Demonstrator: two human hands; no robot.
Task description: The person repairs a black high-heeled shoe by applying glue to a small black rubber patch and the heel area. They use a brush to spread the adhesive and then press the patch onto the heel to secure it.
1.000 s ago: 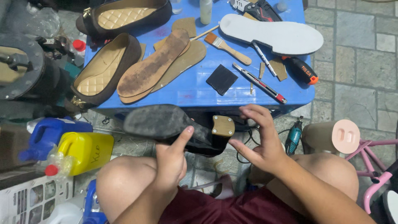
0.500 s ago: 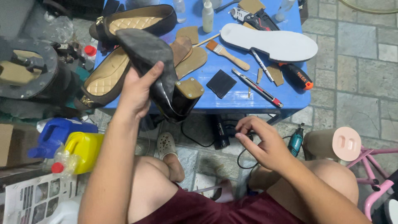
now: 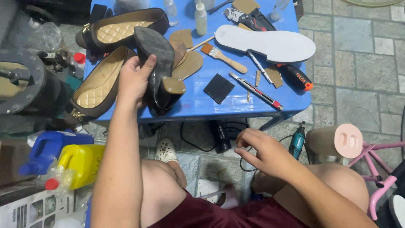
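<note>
**Left hand grips block-heeled shoe over blue table; right hand low and empty**

Shoe position: the dark block-heeled shoe [image 3: 158, 69] is held sole-up at the near left part of the blue table [image 3: 198, 101], its tan heel cap facing the camera and its heel end touching or just above the tabletop; cannot tell which. It sits between a brown flat shoe [image 3: 99, 84] with quilted tan insole on its left and a black square patch [image 3: 218, 88] on its right. A second brown flat shoe [image 3: 122, 27] lies farther back.

Left hand [image 3: 134, 78]: closed around the shoe's mid-section, thumb across the dark sole, fingers wrapped behind and hidden. Forearm extends straight up from the lap, wrist level with the table edge.

Right hand [image 3: 259, 152]: well apart from the shoe, below the table edge over the right knee. Fingers loosely curled and pointing left, palm down, nothing in its grasp.

Also on the table: white foam sole [image 3: 265, 42], wooden-handled brush [image 3: 223, 58], utility knife [image 3: 255, 90]. On the floor at left: yellow jug [image 3: 82, 164] and blue jug [image 3: 48, 150].
</note>
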